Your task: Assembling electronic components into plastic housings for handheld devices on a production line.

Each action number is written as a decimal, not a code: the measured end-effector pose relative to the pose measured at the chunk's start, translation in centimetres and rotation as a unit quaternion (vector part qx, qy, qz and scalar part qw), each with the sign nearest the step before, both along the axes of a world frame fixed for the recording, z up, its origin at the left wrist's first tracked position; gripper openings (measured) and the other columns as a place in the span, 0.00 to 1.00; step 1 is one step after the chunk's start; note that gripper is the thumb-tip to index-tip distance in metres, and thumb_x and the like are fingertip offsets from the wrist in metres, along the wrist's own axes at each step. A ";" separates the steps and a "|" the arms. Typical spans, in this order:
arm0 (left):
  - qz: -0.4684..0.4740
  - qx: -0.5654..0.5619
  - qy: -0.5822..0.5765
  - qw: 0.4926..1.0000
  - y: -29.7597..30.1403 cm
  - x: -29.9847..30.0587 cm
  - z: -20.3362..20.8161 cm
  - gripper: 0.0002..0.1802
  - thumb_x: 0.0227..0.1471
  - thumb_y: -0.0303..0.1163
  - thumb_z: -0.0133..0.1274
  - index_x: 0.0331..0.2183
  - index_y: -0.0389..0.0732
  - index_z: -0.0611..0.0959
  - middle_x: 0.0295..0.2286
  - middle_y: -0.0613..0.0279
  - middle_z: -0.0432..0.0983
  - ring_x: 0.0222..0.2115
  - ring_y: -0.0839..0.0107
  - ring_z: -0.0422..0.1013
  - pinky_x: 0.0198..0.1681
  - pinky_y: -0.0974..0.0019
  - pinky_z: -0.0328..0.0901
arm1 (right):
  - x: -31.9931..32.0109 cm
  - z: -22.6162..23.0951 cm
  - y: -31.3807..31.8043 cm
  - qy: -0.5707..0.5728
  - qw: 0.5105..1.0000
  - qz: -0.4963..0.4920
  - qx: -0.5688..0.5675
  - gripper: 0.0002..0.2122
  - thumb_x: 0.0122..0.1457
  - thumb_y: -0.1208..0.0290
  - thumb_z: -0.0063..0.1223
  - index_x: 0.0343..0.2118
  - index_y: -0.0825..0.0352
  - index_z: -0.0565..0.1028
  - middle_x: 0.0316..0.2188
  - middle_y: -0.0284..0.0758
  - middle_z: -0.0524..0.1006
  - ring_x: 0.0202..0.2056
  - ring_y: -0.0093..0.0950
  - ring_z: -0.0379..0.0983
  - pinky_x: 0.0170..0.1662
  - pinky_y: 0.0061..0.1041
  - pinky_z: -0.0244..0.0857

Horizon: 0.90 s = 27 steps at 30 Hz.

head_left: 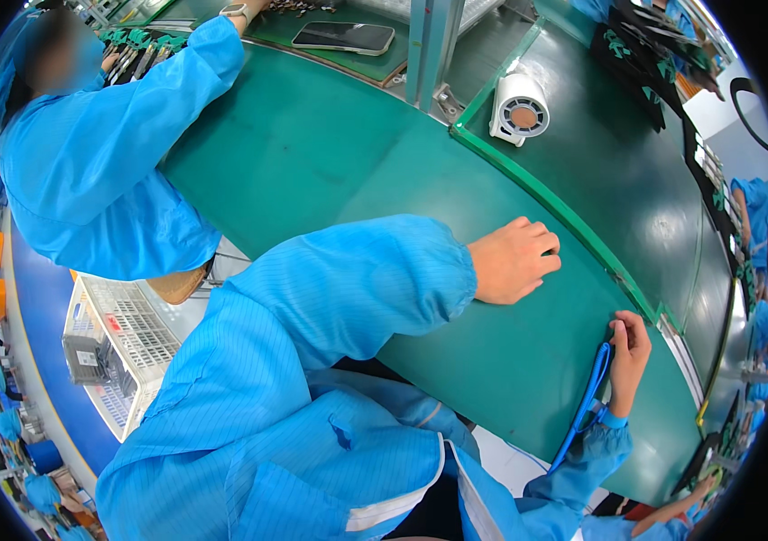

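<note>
Head view: left hand (510, 263) is bunched up over the green tabletop (330, 144), right hand (629, 362) is loosely bent with a blue strap (590, 389) beside its wrist. Can't tell if either one's fingers are clamped on anything. Looks between steps imo; grabbing anything calls for spreading them first.

Bright fisheye view, black corners.
Pale glare on the dark green counter (623, 176); straight edges bow; a co-worker's head (61, 54) is blurred.
</note>
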<state>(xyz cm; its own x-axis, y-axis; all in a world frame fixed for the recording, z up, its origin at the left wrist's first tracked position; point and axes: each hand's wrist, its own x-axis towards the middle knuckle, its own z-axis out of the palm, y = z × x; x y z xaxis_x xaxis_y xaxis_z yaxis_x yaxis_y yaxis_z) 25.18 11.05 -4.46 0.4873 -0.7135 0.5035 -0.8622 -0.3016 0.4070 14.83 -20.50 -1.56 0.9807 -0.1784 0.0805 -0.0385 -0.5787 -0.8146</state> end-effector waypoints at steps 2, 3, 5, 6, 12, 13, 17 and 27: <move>0.004 0.002 -0.006 1.000 0.1 0.2 -0.1 0.16 0.47 0.30 0.60 0.40 0.41 0.78 0.44 0.57 0.70 0.47 0.60 0.66 0.48 0.56 0.62 | 0.2 0.0 0.0 -0.007 1.000 0.004 0.003 0.08 0.64 0.74 0.51 0.42 0.71 0.77 0.30 0.32 0.78 0.29 0.16 0.69 0.31 0.17 0.62; -0.002 0.003 -0.004 1.000 0.2 0.3 -0.3 0.16 0.47 0.30 0.60 0.41 0.41 0.78 0.44 0.57 0.71 0.47 0.59 0.67 0.48 0.57 0.62 | 0.2 -0.2 -0.1 -0.007 1.000 0.000 0.008 0.08 0.64 0.74 0.51 0.42 0.71 0.77 0.30 0.32 0.78 0.28 0.16 0.68 0.31 0.17 0.62; -0.005 0.003 -0.005 1.000 0.6 0.4 0.1 0.16 0.47 0.30 0.60 0.41 0.41 0.78 0.44 0.57 0.71 0.47 0.59 0.67 0.49 0.57 0.62 | 0.4 -0.4 -0.5 -0.009 1.000 0.001 0.012 0.08 0.64 0.74 0.50 0.42 0.71 0.77 0.30 0.32 0.78 0.28 0.16 0.68 0.31 0.17 0.62; 0.007 0.006 -0.008 1.000 1.1 0.4 0.2 0.16 0.48 0.29 0.59 0.41 0.40 0.78 0.44 0.56 0.71 0.48 0.59 0.67 0.49 0.56 0.62 | 0.5 -0.6 -0.6 -0.006 1.000 -0.003 0.019 0.08 0.64 0.74 0.51 0.41 0.71 0.77 0.30 0.32 0.78 0.28 0.16 0.68 0.31 0.17 0.62; 0.066 -0.035 -0.009 0.997 9.8 -4.1 3.1 0.14 0.47 0.24 0.57 0.39 0.39 0.80 0.44 0.53 0.73 0.48 0.55 0.70 0.50 0.52 0.65 | 0.0 -0.6 -0.5 0.002 1.000 -0.002 0.022 0.08 0.64 0.74 0.50 0.41 0.70 0.77 0.30 0.31 0.77 0.28 0.16 0.67 0.31 0.16 0.61; 0.106 -0.017 -0.024 0.994 12.0 -4.7 3.1 0.14 0.47 0.23 0.58 0.39 0.39 0.80 0.44 0.53 0.74 0.47 0.54 0.70 0.50 0.53 0.65 | 0.0 -0.6 -0.5 -0.006 1.000 0.003 0.015 0.08 0.64 0.74 0.50 0.42 0.70 0.77 0.30 0.31 0.77 0.28 0.16 0.67 0.31 0.16 0.61; 0.269 0.022 0.009 0.963 19.9 -7.9 3.7 0.14 0.46 0.22 0.58 0.39 0.38 0.81 0.44 0.54 0.75 0.47 0.54 0.70 0.51 0.54 0.65 | 0.2 -0.2 0.0 -0.007 1.000 -0.003 -0.008 0.08 0.64 0.74 0.50 0.41 0.70 0.77 0.30 0.30 0.77 0.29 0.16 0.68 0.31 0.16 0.61; 0.417 0.081 -0.018 0.905 24.5 -8.7 3.5 0.18 0.45 0.25 0.61 0.42 0.39 0.80 0.48 0.51 0.71 0.50 0.50 0.67 0.53 0.52 0.62 | 0.8 -0.1 0.1 0.013 1.000 -0.018 -0.021 0.07 0.64 0.73 0.51 0.41 0.69 0.77 0.28 0.27 0.75 0.26 0.14 0.65 0.28 0.16 0.58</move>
<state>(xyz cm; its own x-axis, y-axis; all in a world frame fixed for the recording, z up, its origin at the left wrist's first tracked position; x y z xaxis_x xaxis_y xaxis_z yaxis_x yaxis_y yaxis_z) 16.49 35.50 -0.97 0.8761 -0.1714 0.4507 -0.3191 -0.9068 0.2755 15.67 -20.42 -1.70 0.9756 -0.2103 0.0631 -0.0804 -0.6096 -0.7887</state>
